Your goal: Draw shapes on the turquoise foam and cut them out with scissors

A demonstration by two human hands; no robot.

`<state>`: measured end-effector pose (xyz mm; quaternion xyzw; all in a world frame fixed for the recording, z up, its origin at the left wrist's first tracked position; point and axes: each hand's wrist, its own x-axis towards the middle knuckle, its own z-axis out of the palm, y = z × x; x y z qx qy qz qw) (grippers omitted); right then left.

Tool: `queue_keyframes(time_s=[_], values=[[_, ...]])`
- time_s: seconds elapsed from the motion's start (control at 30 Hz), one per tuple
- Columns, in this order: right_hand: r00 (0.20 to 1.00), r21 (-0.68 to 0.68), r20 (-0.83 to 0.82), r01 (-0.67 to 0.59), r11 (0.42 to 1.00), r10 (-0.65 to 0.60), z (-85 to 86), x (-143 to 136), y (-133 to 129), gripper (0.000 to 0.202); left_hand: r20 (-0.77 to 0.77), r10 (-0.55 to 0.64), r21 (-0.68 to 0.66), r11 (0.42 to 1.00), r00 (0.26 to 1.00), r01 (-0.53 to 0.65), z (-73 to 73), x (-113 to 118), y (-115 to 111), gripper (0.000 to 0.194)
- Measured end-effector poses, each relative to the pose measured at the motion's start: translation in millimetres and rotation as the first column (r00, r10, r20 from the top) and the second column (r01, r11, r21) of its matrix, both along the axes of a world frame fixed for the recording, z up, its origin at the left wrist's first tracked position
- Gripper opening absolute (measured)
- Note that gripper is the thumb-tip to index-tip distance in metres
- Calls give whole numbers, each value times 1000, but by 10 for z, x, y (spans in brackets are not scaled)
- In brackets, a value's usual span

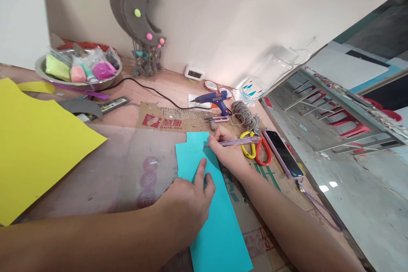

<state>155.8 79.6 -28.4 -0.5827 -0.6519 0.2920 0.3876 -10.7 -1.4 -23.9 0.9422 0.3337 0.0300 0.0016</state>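
Observation:
A long turquoise sheet (219, 225) lies on flattened cardboard (165, 121) in front of me. My left hand (188, 204) presses flat on the sheet's middle, fingers spread and index finger pointing away. My right hand (225, 148) grips a thin purple pen-like tool (239, 142), its tip touching the sheet's far right edge near the top. Whether the tool is a pen or a craft knife cannot be told.
Yellow-and-red scissors (255, 148) and a phone (283, 159) lie right of my right hand. Behind them are a twine ball (242, 112), a blue glue gun (213, 100) and small snips (217, 119). A large yellow sheet (35, 144) covers the left; a metal bowl of clay packs (78, 72) stands behind it.

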Motion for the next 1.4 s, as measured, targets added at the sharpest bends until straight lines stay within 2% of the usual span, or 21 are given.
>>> queue_keyframes(time_s=[0.1, 0.2, 0.33, 0.6, 0.9, 1.13, 1.4], values=[[994, -71, -103, -40, 997, 32, 10, -8, -17, 26, -38, -9, 4, 1000, 999, 9, -12, -1, -3, 49], [992, -112, -91, -101, 989, 91, 11, -24, -14, 25, -55, -21, 18, 1000, 998, 22, -31, -2, -8, 51], [997, -91, -65, -50, 995, 44, -2, -41, 17, 30, -42, -11, 25, 1000, 999, 12, -23, 5, -1, 51], [1000, -30, 20, -7, 1000, 8, -21, -48, 47, 26, -46, -15, -3, 1000, 999, 14, 9, 3, -8, 51], [997, -18, 79, -19, 1000, 21, -2, -71, 44, 25, -51, -24, 17, 1000, 998, 25, -7, 17, 0, 49], [999, -38, 29, -34, 999, 35, -61, -59, 53, 27, -3, -16, 72, 997, 1000, 17, -53, 7, -15, 48], [999, -18, 38, 27, 999, -26, -35, -83, 64, 26, -19, -41, 59, 997, 999, 43, -24, 3, 0, 45]])
